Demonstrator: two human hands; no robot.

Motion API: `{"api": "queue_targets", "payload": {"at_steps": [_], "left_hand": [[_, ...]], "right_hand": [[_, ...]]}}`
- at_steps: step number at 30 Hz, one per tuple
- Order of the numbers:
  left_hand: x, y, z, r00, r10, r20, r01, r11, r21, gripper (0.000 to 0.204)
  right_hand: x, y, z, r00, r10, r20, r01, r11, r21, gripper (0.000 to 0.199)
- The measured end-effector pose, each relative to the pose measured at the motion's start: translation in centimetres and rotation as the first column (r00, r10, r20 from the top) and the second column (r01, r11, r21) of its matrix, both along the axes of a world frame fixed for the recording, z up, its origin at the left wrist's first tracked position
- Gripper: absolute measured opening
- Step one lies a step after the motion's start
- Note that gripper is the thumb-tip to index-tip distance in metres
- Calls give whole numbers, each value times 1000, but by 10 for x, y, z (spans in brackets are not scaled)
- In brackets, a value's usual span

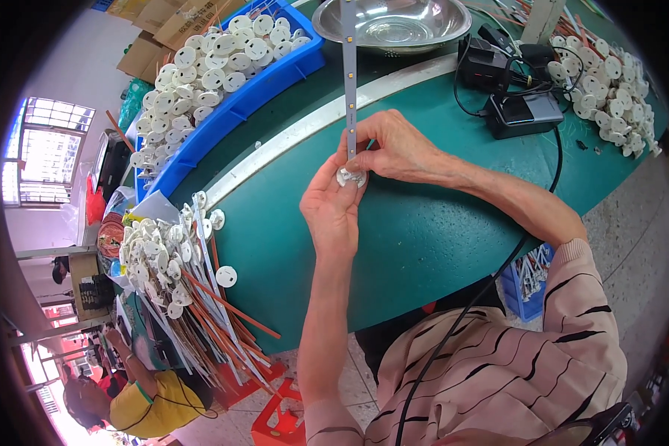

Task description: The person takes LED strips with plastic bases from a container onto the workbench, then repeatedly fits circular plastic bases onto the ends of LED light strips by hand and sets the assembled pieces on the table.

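My left hand [330,212] is closed around a small white round end cap [347,177], its palm turned up over the bench. From the right, my right hand [400,149] pinches the lower end of a narrow LED strip [351,89] between thumb and fingers. The strip stands away from me, dotted with small yellow LEDs, and its lower end meets the cap. My fingers partly hide the joint, so I cannot tell whether the two are fixed together.
A blue bin [256,93] of white caps stands at the far left. Capped strips [201,297] are heaped on the green bench [416,245]. Beyond are a metal bowl [394,44], black power adapters [524,115] and more caps [609,89]. A black cable [509,256] crosses near my right arm. Someone in yellow [156,401] works at left.
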State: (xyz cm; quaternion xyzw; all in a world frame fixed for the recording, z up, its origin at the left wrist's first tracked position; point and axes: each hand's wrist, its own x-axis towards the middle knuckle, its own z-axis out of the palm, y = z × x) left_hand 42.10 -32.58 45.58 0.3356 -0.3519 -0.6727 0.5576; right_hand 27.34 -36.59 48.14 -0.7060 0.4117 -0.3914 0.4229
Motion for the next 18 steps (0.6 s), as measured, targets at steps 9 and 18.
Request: {"api": "queue_targets", "payload": {"at_steps": [9,18], "left_hand": [[-5,2,0,997,49,67,-48,999,-16,35],[-7,4,-2,988,107,108,-109,994,9,33]], "right_hand": [[3,1,-9,1000,-15,10,16,998,-57,3],[6,2,-14,1000,-19,14,20,997,-69,5]]}}
